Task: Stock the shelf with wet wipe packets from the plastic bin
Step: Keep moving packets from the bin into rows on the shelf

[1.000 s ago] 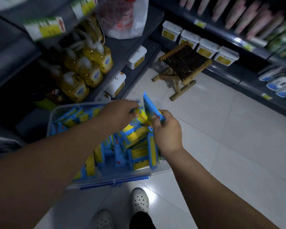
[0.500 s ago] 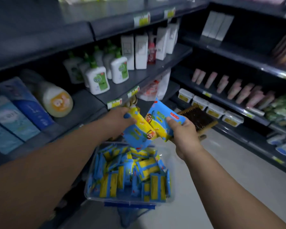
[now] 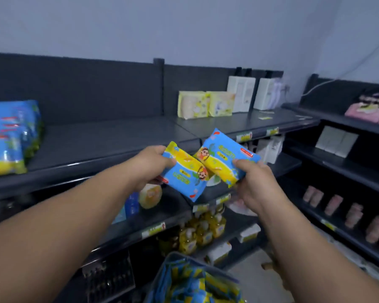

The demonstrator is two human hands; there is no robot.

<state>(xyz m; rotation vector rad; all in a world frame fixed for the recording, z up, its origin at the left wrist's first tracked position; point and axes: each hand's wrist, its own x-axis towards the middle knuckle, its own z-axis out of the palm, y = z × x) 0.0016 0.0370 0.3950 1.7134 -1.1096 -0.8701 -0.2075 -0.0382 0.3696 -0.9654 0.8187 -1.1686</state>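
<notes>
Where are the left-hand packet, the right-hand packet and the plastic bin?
left-hand packet (image 3: pixel 185 173), head view, middle of its front face.
right-hand packet (image 3: pixel 227 157), head view, middle of its front face.
plastic bin (image 3: pixel 175 255), head view, its far rim.

Shop aisle, stocked shelves (image 3: pixel 109 138), price tags (image 3: pixel 243 136)

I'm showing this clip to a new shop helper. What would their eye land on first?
Two bright blue-and-yellow wet wipe packs at centre frame: the left packet gripped by the left hand, the right packet by the right hand, both held up before the top shelf. Next, the stack of matching packets at that shelf's far left, and the plastic bin full of more at the bottom edge.
</notes>
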